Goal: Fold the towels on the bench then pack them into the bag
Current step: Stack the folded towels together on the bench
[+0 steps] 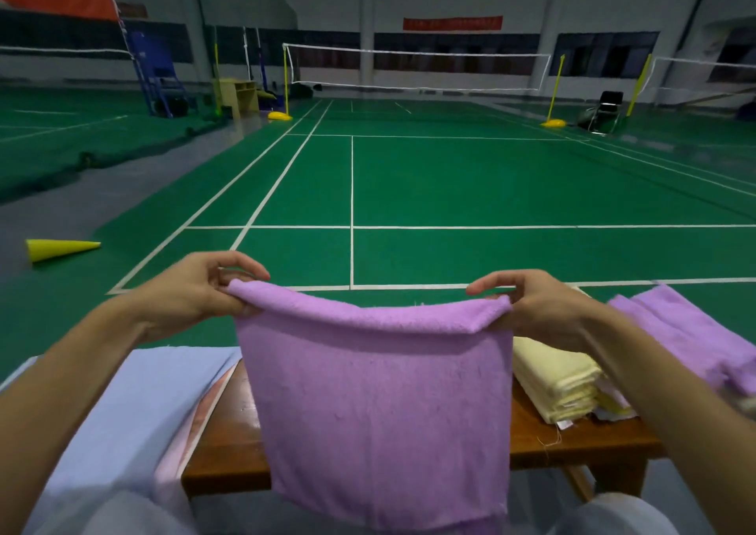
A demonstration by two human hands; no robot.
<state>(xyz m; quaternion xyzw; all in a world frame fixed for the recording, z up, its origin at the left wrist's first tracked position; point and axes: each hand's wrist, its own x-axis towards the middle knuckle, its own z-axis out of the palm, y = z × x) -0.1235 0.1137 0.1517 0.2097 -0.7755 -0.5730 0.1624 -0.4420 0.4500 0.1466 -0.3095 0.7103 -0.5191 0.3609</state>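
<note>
- Left hand (196, 289): pinching the upper left corner of a purple terry-cloth towel (380, 411) between thumb and curled fingers, holding it up in the air above the bench.
- Right hand (536, 309): gripping the upper right corner of the same purple towel, index finger reaching forward over the folded edge, the other fingers curling behind the cloth.
- Purple towel: hanging doubled from both hands, its top edge sagging slightly between them, its lower edge dropping in front of the near edge of a brown wooden bench (229, 452) and reaching toward the person's lap.
- Folded pale yellow towel (560, 383): lying on the bench to the right of the hanging towel, partly hiding behind the right forearm.
- Second purple towel (691, 330): lying loosely folded at the far right, beyond the right forearm, just beside the yellow one.
- Light blue cloth (135, 403): spreading over the left end of the bench, with a pale pink layer (192, 424) showing at its right edge; whether this is the bag, I cannot tell.
- Yellow cone (57, 249): lying on its side on the grey floor at left.
- Green badminton court (450, 190) with white lines: stretching ahead, a white net (417, 68) standing across it in the distance.
</note>
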